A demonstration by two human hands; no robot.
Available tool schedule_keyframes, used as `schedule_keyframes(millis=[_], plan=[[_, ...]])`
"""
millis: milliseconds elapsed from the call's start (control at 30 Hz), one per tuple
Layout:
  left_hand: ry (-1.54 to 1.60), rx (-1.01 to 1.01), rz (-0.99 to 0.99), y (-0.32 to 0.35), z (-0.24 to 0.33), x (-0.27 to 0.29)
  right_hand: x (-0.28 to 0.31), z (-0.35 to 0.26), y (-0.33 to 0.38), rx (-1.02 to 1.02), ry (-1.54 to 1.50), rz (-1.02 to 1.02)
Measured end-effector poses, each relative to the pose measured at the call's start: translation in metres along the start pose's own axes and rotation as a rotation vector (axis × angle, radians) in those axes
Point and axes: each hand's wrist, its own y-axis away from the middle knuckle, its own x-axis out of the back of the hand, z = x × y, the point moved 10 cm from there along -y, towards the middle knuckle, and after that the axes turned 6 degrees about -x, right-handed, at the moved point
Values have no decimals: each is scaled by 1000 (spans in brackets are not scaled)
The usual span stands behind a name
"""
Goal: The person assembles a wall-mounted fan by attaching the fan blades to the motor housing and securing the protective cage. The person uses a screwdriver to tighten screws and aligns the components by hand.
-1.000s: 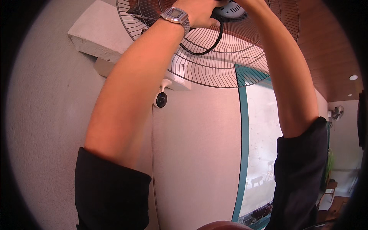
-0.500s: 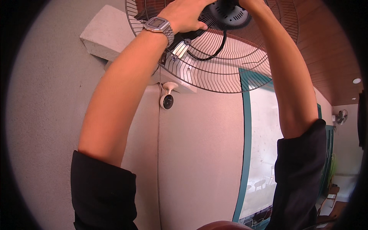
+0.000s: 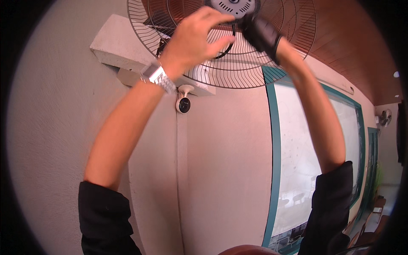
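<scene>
Left arm: raised overhead, bare forearm, black sleeve pushed up above the elbow, metal wristwatch [image 3: 158,79] at the wrist.
Left hand [image 3: 195,40]: fingers curled loosely in front of the fan guard, fingertips by a black cable [image 3: 225,50]; whether anything is truly pinched cannot be told.
Right arm: raised likewise, rising steeply from the lower right.
Right hand [image 3: 262,35]: in a black glove, closed round something dark just below the hub; exact grasp not clear.
Fan [image 3: 255,63]: wire-grilled, mounted high on the wall, grey hub [image 3: 233,6] at the top edge, both hands against its front near the centre.
Nearby: white wall bracket [image 3: 114,46] behind the fan's left side; small white camera [image 3: 183,103] just beneath the guard; teal-framed window [image 3: 306,161] to the right; brown wooden ceiling [image 3: 352,46] above.
In the way: left hand covers part of the grille.
</scene>
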Motion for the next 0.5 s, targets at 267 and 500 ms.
schedule_keyframes(millis=[267,500], plan=[[464,263,-80,24,21,-53,-23,11,80,248,336,-5],[377,318,-220,27,19,-54,-33,38,82,-54,166,-129]])
